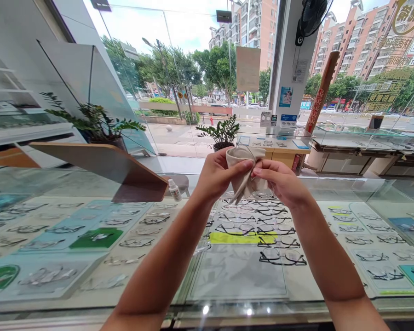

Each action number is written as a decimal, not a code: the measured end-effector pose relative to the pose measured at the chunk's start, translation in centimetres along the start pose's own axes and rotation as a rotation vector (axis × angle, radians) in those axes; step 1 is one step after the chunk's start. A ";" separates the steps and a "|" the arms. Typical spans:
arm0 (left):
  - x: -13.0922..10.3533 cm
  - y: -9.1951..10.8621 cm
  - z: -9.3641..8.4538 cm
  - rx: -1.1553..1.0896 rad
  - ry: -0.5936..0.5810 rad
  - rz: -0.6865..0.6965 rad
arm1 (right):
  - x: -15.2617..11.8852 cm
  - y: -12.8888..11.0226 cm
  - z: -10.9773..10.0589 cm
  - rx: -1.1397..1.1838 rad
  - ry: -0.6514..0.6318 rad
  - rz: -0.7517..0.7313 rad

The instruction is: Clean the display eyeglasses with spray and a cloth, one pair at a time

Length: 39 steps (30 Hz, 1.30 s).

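Note:
In front of me, above the glass counter, my left hand [219,172] pinches a beige cleaning cloth [237,158] between thumb and fingers. The cloth is folded over, and its loose ends hang below the thumb. A thin dark rim, apparently of a pair of eyeglasses, shows at the cloth's upper edge; most of it is covered. My right hand [284,181] is closed beside the left, its thumb and index finger pinching at the cloth's right side, where the eyeglasses seem to be held. The two hands nearly touch.
Below lies a glass display counter [241,271] with several rows of eyeglasses [283,257]. A small white spray bottle [174,190] stands on it, left of my hands, beside a tilted brown board [103,165]. Potted plants [224,131] and another display case [365,138] stand beyond.

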<state>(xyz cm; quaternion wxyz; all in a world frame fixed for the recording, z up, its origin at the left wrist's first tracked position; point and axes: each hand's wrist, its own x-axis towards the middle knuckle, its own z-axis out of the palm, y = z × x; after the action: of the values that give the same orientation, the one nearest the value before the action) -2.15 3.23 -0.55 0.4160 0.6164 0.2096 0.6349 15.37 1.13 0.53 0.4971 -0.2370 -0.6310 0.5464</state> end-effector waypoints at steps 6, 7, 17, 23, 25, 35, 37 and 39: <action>0.2 0.0 -0.3 0.037 0.039 0.055 | -0.1 -0.3 -0.1 0.023 -0.012 0.003; 0.3 0.0 -0.4 0.024 0.007 0.040 | -0.2 -0.4 -0.2 0.022 -0.015 0.005; -0.1 0.0 0.3 -0.129 0.070 -0.100 | 0.2 0.6 -0.2 0.007 -0.082 0.037; -0.1 0.9 -0.3 -0.136 -0.063 -0.114 | 0.1 0.1 0.1 0.023 -0.069 -0.010; -0.2 1.1 -0.4 -0.109 -0.118 -0.098 | 0.0 -0.1 0.1 0.039 -0.060 0.008; -0.6 0.4 1.0 0.045 0.048 0.075 | -0.1 0.8 0.3 0.079 -0.105 0.060; -0.7 0.3 1.3 0.028 0.105 0.087 | 0.0 0.9 0.3 0.072 -0.117 0.063; -0.6 0.3 1.2 0.015 0.136 0.066 | 0.0 1.0 0.3 0.064 -0.119 0.062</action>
<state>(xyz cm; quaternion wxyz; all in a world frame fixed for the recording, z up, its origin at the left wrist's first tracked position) -1.15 2.31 -0.46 0.3751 0.5814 0.2216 0.6872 14.86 1.29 -0.35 0.4491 -0.2075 -0.6339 0.5945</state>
